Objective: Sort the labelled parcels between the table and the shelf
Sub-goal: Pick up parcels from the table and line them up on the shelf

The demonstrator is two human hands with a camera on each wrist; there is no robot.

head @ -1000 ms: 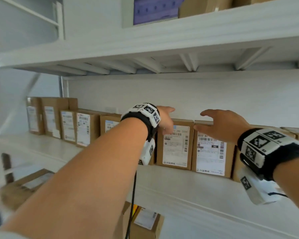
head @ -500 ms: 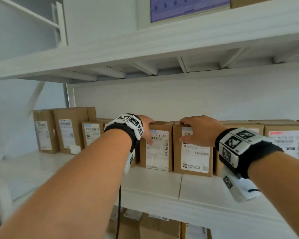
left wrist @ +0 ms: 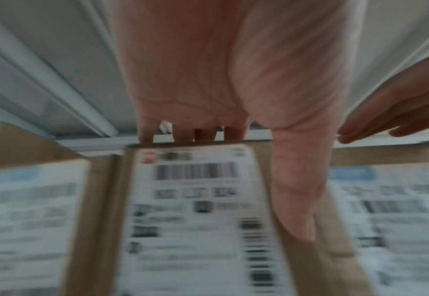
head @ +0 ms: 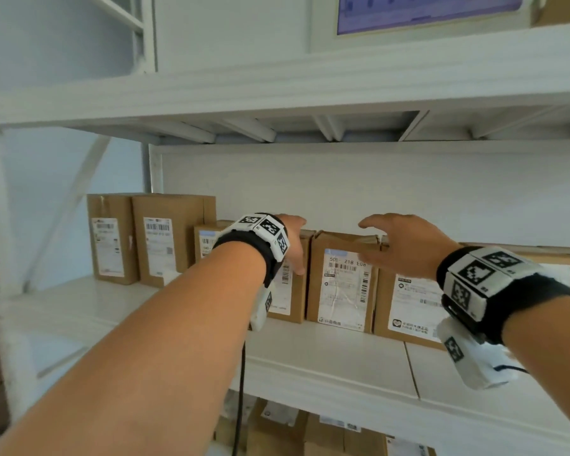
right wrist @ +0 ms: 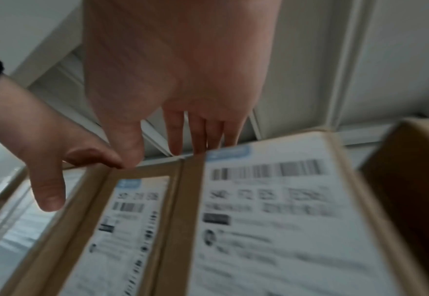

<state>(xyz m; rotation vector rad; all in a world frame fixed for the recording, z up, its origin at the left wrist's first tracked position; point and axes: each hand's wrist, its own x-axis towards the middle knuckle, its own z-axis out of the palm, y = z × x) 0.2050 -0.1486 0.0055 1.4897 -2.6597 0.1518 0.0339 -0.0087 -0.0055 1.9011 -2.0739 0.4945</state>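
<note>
Brown cardboard labelled parcels (head: 341, 284) line the white shelf (head: 326, 350); left hand (head: 293, 245) grips one at nine o'clock, right hand (head: 405, 245) hovers spread, sorting apparently unfinished.

brown cardboard parcels (head: 341, 284) stand upright in a row along the white shelf (head: 326, 350), side by side, white printed labels facing out; two taller parcels (head: 152, 238) stand at the left end of the row
</note>
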